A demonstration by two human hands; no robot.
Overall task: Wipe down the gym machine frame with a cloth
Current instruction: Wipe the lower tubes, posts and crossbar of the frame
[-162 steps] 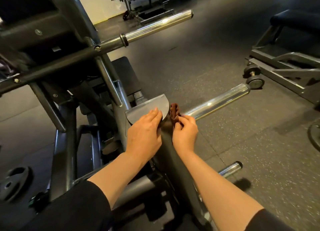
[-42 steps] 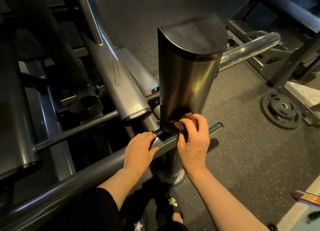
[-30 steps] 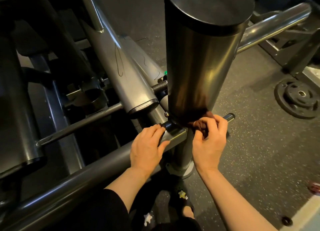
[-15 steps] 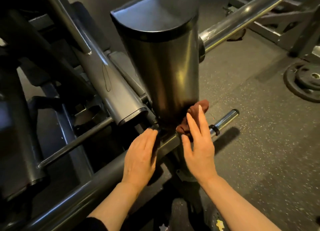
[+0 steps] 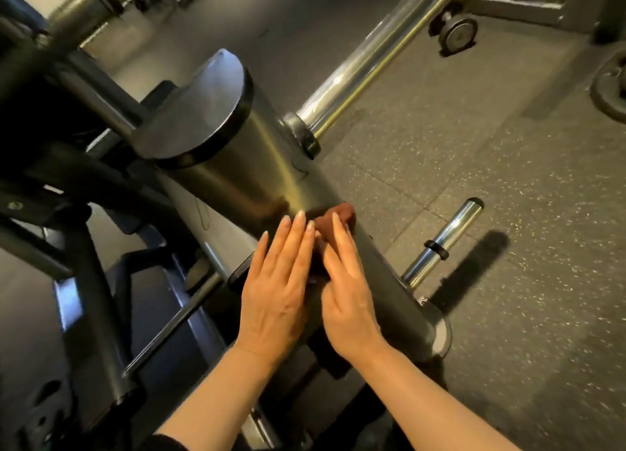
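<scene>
A thick dark metal post (image 5: 257, 176) of the gym machine frame rises toward me, capped by a flat half-round top. A brown cloth (image 5: 340, 215) lies against the post about midway up. My right hand (image 5: 349, 288) presses the cloth onto the post with straight fingers. My left hand (image 5: 281, 288) lies flat on the post right beside it, fingers straight and together, touching the cloth's left edge. Most of the cloth is hidden under my right hand.
A long chrome bar (image 5: 372, 57) sticks out from the post to the upper right. A short chrome peg (image 5: 440, 244) juts out lower right. Dark frame tubes (image 5: 84, 274) crowd the left. A wheeled bench base (image 5: 457, 32) and a weight plate (image 5: 609, 88) sit on the rubber floor.
Both hands have slid up the post from its base joint to its middle, carrying the cloth along. My left hand has left the lower crossbar and now lies flat on the post.
</scene>
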